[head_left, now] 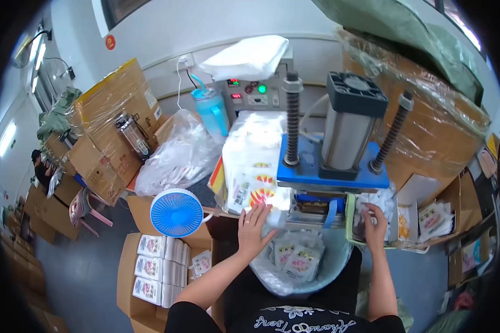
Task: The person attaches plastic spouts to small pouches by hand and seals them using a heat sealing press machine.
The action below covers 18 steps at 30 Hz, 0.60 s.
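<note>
My left hand [253,228] lies with its fingers stretched out on the near end of a stack of printed plastic bags [250,166]. At the right, my right hand [375,222] reaches into a green tray [350,219], its fingers bent and drawn together. What they hold, if anything, is hidden. Between my hands stands a press with a blue plate [330,176] and a metal cylinder [343,127]. Under it, a light blue tub [330,272] lined with clear plastic holds several filled packets [303,261].
A blue fan [176,214] stands left of my arm, above an open carton [129,272] of stacked packets. Behind are a blue tumbler [211,111], a control box [261,94] and a steel flask [133,136]. Large wrapped cartons [428,127] flank the press.
</note>
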Motion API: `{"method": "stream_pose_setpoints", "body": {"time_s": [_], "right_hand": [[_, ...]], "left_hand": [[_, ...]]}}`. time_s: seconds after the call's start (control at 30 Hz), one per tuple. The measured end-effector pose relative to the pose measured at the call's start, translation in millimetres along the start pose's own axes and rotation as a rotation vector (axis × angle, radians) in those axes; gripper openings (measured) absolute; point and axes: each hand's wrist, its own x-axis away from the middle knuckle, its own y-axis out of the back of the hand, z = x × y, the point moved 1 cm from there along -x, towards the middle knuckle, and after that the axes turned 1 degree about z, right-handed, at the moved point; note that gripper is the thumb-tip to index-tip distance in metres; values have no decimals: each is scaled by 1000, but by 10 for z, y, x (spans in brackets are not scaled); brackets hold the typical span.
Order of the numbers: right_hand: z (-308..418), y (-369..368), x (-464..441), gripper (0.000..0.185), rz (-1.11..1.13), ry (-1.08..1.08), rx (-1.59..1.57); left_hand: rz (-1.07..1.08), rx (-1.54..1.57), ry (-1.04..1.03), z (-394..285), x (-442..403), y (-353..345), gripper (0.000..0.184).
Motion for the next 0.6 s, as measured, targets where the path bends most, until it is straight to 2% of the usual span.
{"method": "stream_pose_setpoints", "body": {"time_s": [0.03, 0.07, 0.1, 0.17, 0.2, 0.23, 0.3, 0.33, 0.37, 0.43, 0.5, 0.6], "right_hand": [[0, 11, 19, 22, 7, -43, -48], [23, -6, 3, 20, -34, 70, -23], [36, 1, -9, 20, -30, 68, -23], [73, 37, -16, 18, 15, 22, 12], [56, 29, -4, 17, -1, -8, 16], [99, 26, 6, 17, 2, -24, 26], [252, 11, 93, 18, -9, -111, 2], [306, 7, 143, 17, 14, -92, -16], [363, 4, 168, 16, 33, -73, -29], [542, -29, 226, 18, 91, -70, -1], [680, -121, 281, 22, 103, -37, -65], [960, -232, 310, 23, 155, 54, -98]], "left_hand": [[-10, 19, 9, 73, 56, 14, 73], [-12, 39, 19, 106, 74, 61, 65], [-10, 38, 22, 150, 52, 77, 65], [-113, 133, -1, 228, -68, 92, 46], [-196, 182, 15, 99, -156, 253, 28], [-180, 191, 19, -14, -177, 322, 28], [-263, 606, 196, -241, -124, 406, 23], [-183, 796, 250, -411, -97, 530, 22], [-109, 1047, 351, -499, -20, 444, 9], [94, 1201, 468, -680, 96, 338, 8], [136, 1323, 548, -779, 207, 73, 11], [119, 1342, 519, -890, 348, -203, 11]]}}
